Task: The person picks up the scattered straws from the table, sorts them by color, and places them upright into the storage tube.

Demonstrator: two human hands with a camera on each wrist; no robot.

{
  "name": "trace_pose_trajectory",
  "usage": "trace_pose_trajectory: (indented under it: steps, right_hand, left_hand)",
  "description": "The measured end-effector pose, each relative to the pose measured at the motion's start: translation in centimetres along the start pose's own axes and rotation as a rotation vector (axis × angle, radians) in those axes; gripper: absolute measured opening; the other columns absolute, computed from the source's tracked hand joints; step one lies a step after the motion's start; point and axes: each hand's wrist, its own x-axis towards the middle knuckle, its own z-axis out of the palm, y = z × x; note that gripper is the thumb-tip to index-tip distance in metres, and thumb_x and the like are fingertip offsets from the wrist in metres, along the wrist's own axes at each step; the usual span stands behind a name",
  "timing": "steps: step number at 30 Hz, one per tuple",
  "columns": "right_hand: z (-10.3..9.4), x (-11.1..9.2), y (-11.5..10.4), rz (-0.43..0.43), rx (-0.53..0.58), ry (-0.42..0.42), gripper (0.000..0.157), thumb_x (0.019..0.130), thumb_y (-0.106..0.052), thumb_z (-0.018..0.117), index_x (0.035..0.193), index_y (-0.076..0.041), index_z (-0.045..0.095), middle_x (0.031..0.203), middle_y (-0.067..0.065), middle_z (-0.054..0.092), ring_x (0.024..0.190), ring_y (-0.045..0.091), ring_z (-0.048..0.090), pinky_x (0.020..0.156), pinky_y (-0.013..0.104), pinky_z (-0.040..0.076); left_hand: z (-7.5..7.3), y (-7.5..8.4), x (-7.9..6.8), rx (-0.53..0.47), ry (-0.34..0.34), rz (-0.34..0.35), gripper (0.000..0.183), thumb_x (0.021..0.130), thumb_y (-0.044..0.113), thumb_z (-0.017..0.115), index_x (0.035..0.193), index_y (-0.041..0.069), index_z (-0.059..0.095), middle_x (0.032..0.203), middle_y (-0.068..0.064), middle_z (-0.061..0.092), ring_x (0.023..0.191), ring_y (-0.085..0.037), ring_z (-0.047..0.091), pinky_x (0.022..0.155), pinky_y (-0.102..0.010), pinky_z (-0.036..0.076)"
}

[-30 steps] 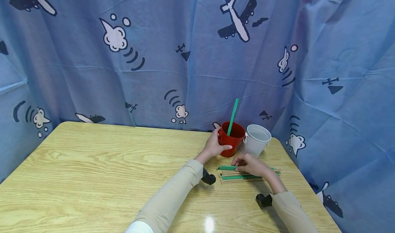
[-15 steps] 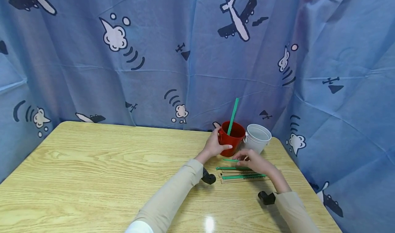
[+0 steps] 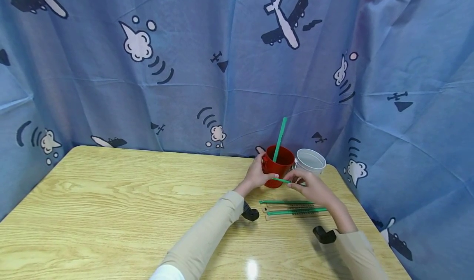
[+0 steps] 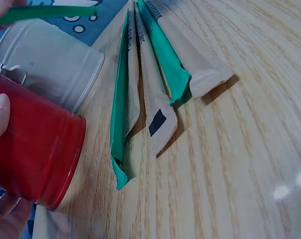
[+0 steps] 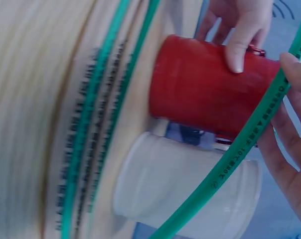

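Observation:
My left hand (image 3: 255,173) grips a small red bucket (image 3: 282,170), its thumb lying across the near wall. A green paper-wrapped straw (image 3: 280,135) stands tilted inside that bucket, rising above the rim. Between thumb and fingers, my right hand (image 3: 312,188) pinches another green wrapped straw (image 5: 240,144), raised beside the red bucket and crossing in front of it in the head view. Closer to me on the table lie several wrapped straws side by side, green (image 4: 119,114) and brown (image 4: 190,57), with dark printing on their wrappers.
A white bucket (image 5: 165,174) stands right of the red one, close against it. The wooden table (image 3: 129,201) reaches back to a blue airplane-print curtain (image 3: 177,57). Black wrist devices (image 3: 324,234) sit at both wrists.
My right hand has lifted one green straw from the row and carried it up and back toward the red bucket. My left hand and the red bucket have stayed in place.

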Motion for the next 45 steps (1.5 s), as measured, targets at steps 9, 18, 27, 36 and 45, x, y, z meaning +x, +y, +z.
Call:
trace_pose_trajectory:
  steps: [9,18,27,36,45]
  right_hand:
    - [-2.0,0.2,-2.2,-0.149,-0.069,0.214,0.02,0.084,0.003,0.068,0.103,-0.005,0.067,0.095,0.005,0.067,0.081,0.008,0.06,0.072,0.025,0.054]
    - [-3.8,0.8,-4.2,-0.238,-0.119,0.486,0.024,0.083,0.007,0.068,0.104,-0.004,0.068,0.096,0.007,0.062,0.087,-0.005,0.051,0.075,0.006,0.046]
    - [-4.7,2.0,-5.4,-0.243,-0.064,0.626,0.022,0.084,0.007,0.067,0.105,0.001,0.067,0.092,0.011,0.061,0.089,-0.011,0.051,0.078,0.002,0.044]
    - [-5.4,3.4,-7.0,-0.283,-0.015,0.744,0.02,0.085,0.007,0.066,0.105,0.003,0.067,0.092,0.013,0.06,0.088,-0.01,0.051,0.08,0.004,0.045]
    - [-4.2,4.9,-7.9,-0.34,0.104,0.903,0.017,0.084,0.008,0.067,0.101,0.007,0.066,0.092,0.004,0.06,0.09,-0.003,0.054,0.083,0.009,0.048]
  left_hand:
    - [0.0,0.2,0.1,0.0,-0.002,-0.023,0.082,0.082,0.016,0.076,0.146,0.001,0.028,0.143,-0.016,0.044,0.128,-0.031,0.048,0.103,-0.041,0.046]
    - [0.0,0.0,0.0,-0.003,-0.003,-0.03,0.081,0.082,0.016,0.076,0.146,0.002,0.029,0.144,-0.014,0.043,0.13,-0.03,0.046,0.102,-0.041,0.047]
    - [0.0,0.0,0.2,-0.004,-0.007,-0.012,0.082,0.081,0.016,0.076,0.146,0.001,0.029,0.144,-0.016,0.044,0.128,-0.03,0.047,0.102,-0.041,0.047]
    - [0.0,0.0,0.3,0.001,-0.004,-0.01,0.083,0.081,0.017,0.077,0.146,0.002,0.029,0.143,-0.014,0.045,0.127,-0.03,0.049,0.1,-0.041,0.049]
    - [-0.2,0.4,0.0,-0.006,-0.005,-0.015,0.081,0.081,0.015,0.077,0.146,0.001,0.03,0.143,-0.015,0.045,0.126,-0.03,0.049,0.101,-0.042,0.048]
